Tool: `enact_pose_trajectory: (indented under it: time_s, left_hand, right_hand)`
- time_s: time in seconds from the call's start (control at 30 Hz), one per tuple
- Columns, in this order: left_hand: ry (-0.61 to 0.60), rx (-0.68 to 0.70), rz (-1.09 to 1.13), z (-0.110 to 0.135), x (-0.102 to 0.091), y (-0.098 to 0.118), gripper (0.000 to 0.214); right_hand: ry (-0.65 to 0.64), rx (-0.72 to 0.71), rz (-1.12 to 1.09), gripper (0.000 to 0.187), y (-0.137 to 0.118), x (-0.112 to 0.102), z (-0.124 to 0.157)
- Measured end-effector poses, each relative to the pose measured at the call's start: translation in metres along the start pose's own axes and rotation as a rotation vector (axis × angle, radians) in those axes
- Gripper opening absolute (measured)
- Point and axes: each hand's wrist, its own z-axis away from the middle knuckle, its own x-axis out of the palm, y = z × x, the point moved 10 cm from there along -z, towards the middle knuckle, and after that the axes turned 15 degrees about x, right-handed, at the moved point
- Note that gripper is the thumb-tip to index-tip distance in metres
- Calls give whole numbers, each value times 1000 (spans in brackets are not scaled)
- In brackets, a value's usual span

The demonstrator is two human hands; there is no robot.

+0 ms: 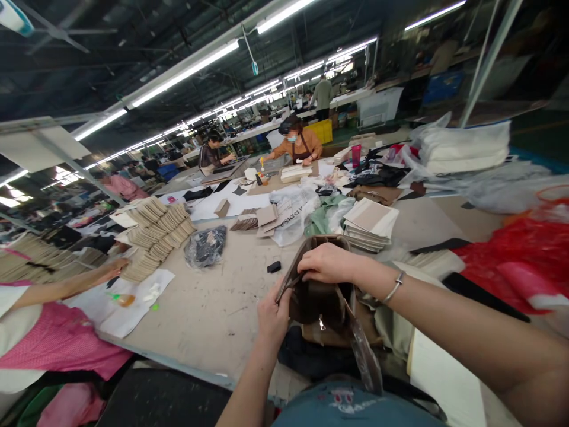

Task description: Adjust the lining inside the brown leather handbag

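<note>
A brown handbag (315, 305) stands with its mouth open toward me at the table's front edge. My left hand (272, 317) grips the bag's left rim, thumb on the inner side. My right hand (329, 263) reaches over the mouth, its curled fingers closed on the inner edge of the same side wall; the fingertips are partly hidden. A strap in clear plastic (365, 356) hangs from the bag toward me. Beneath the bag lies another brown piece (320, 335). A small black object (274, 267) rests on the table just left of the bag.
Stacked beige pieces (155, 231), a plastic-wrapped dark bundle (205, 246) and a pile of boards (371, 222) lie on the table (213, 308). Red plastic (520, 261) sits at right. A co-worker's arm (75, 287) reaches in from the left; other people sit across the table.
</note>
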Motion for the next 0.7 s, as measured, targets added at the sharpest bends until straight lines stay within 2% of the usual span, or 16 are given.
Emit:
enact_pose_trajectory:
  time_s: [0.33, 0.7]
  left_hand:
    - [39, -79, -32, 0, 1, -15, 36]
    - [11, -65, -76, -2, 3, -11, 36]
  right_hand:
    - [80, 201, 22, 26, 28, -3, -9]
    - [85, 328, 113, 32, 32, -4, -17]
